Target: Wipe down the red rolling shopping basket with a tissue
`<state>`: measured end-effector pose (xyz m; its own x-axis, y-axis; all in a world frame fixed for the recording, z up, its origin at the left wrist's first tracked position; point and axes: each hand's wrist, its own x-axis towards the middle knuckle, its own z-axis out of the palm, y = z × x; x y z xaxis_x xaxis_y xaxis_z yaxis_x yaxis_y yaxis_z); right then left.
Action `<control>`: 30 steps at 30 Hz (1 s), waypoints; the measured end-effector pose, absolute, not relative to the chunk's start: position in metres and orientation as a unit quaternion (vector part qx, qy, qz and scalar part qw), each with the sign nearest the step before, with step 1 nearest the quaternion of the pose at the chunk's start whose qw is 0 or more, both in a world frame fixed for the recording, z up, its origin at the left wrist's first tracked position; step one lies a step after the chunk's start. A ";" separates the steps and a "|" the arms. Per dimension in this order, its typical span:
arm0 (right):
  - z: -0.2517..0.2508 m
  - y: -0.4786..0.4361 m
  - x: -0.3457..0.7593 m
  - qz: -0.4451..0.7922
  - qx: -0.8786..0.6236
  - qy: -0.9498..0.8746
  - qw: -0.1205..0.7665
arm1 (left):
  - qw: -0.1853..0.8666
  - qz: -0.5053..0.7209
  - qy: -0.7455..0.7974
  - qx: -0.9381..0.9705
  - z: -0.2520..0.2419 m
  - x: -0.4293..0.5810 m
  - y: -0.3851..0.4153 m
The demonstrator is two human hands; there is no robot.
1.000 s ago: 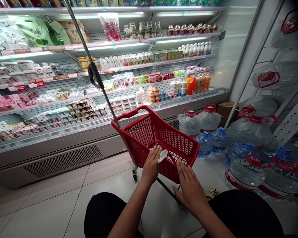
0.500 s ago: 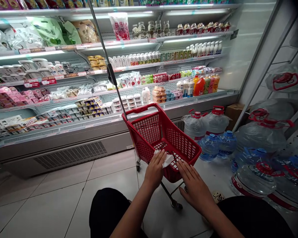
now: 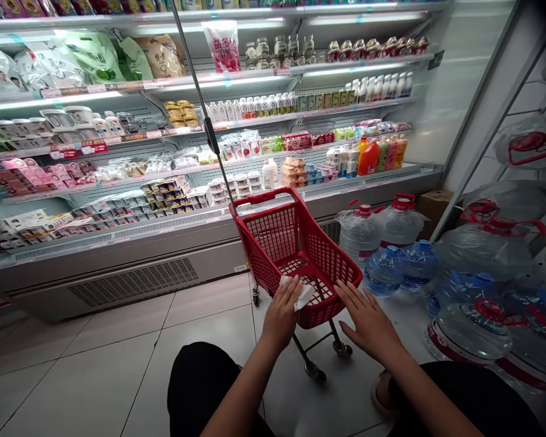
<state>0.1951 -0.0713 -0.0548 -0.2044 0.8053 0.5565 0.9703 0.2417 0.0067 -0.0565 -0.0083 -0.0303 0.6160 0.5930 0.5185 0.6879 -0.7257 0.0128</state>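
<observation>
A small red shopping cart (image 3: 273, 238) with a long metal handle pole (image 3: 200, 97) stands on the tiled floor before a chilled shelf. My left hand (image 3: 281, 312) presses a white tissue (image 3: 306, 294) against the cart's near rim, fingers closed on it. My right hand (image 3: 368, 318) is flat with fingers spread, just off the cart's near right corner. The basket holds nothing that I can see.
An open refrigerated case (image 3: 118, 182) with dairy packs, bottles and cartons fills the left and back. Large water jugs (image 3: 382, 233) with red caps crowd the floor at right, beside a metal rack (image 3: 519, 200). My dark-clad knees lie low in view.
The cart has rolled slightly away and turned. My right hand has come off its rim and moved right. My left hand stays on the rim with the tissue.
</observation>
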 end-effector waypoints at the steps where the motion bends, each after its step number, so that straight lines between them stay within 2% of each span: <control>1: -0.056 -0.068 0.197 -0.181 -0.589 -0.755 0.224 | 0.091 -0.261 -0.367 -0.888 -0.030 -0.058 -0.002; 8: -0.061 -0.068 0.173 -0.181 -0.599 -0.742 0.241 | 0.082 -0.266 -0.378 -0.883 -0.028 -0.065 0.014; 21: -0.061 -0.103 0.164 -0.176 -0.602 -0.740 0.243 | 0.142 -0.212 -0.360 -0.897 -0.046 -0.023 -0.054; 30: -0.055 -0.122 0.135 -0.166 -0.565 -0.772 0.239 | 0.161 -0.228 -0.372 -0.885 -0.039 -0.068 -0.058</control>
<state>0.1351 -0.1217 -0.0550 -0.2480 0.7923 0.5575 0.9515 0.3073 -0.0133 -0.0682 -0.0581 -0.0389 0.6189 0.5860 0.5231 0.7325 -0.6711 -0.1148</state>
